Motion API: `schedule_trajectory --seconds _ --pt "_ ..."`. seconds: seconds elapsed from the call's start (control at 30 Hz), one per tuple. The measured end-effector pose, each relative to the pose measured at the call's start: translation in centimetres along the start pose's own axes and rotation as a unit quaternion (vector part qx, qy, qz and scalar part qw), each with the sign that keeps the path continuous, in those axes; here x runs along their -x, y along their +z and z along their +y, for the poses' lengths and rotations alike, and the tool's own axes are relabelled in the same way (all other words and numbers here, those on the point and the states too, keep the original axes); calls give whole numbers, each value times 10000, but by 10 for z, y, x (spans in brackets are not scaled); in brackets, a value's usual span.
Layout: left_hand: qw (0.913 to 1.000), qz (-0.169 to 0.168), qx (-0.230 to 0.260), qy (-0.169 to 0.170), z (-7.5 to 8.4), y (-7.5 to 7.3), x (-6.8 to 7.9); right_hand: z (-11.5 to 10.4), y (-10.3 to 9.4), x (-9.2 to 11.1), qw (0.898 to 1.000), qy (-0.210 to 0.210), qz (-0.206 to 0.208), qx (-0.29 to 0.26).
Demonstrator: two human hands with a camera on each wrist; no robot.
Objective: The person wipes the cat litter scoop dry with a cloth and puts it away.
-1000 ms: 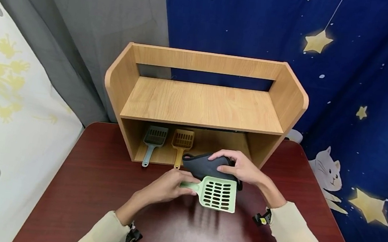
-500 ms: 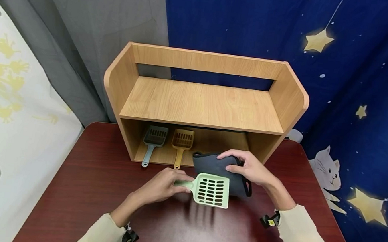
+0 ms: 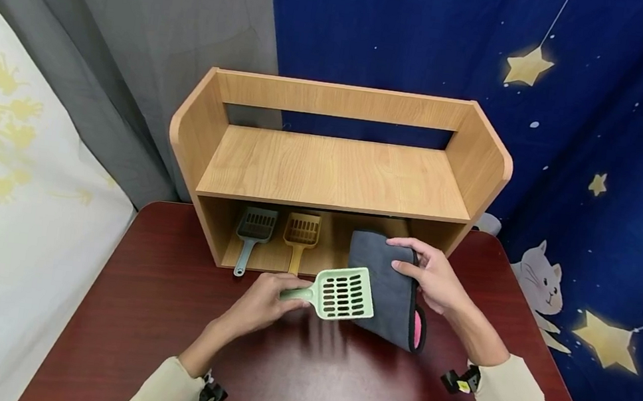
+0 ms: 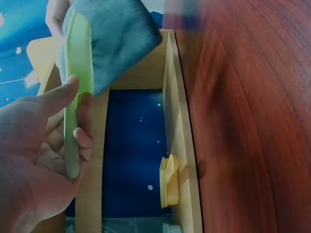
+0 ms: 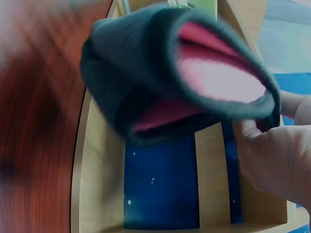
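Note:
In the head view my left hand [image 3: 263, 302] pinches the handle of a pale green slotted litter scoop [image 3: 317, 294], held level above the table. My right hand [image 3: 435, 280] grips a folded dark grey cloth [image 3: 388, 285] with black edging by its upper right side. Pink lining shows in the cloth's folds [image 5: 218, 80] in the right wrist view. The scoop's head overlaps the cloth's left side in the head view. From the left wrist the scoop [image 4: 77, 53] appears edge-on, thumb on one side and fingers on the other.
A two-level wooden shelf [image 3: 336, 175] stands at the back of the dark red table [image 3: 299, 385]. On its lower level lie a grey-blue scoop [image 3: 245, 258] and a yellow scoop [image 3: 295, 259], handles toward the front. Curtains hang behind.
The cloth has swung from nearly level to upright and shifted right with my right hand, exposing its pink lining. My left hand has moved the green scoop slightly left and up, tilting it.

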State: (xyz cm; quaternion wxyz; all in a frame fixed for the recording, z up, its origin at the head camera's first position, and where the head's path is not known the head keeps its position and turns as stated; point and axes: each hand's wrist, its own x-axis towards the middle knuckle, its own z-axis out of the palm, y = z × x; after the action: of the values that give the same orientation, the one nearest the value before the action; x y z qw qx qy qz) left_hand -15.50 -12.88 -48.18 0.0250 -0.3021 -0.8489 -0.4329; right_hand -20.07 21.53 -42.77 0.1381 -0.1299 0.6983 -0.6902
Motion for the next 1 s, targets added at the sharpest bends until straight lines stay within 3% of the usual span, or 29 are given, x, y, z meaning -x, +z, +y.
schedule_trajectory --seconds 0.17,0.47,0.8,1.0 --pt "9995 266 146 -114 -1 2 1 -5 6 5 9944 213 238 -1012" --pt "9968 752 277 -30 2 13 -2 8 24 4 9836 111 633 -1685" --pt "9918 1111 483 414 11 19 -11 35 60 -3 9673 437 447 -2460" --pt "9934 1033 374 334 11 14 -9 33 58 -2 9615 508 301 -2685"
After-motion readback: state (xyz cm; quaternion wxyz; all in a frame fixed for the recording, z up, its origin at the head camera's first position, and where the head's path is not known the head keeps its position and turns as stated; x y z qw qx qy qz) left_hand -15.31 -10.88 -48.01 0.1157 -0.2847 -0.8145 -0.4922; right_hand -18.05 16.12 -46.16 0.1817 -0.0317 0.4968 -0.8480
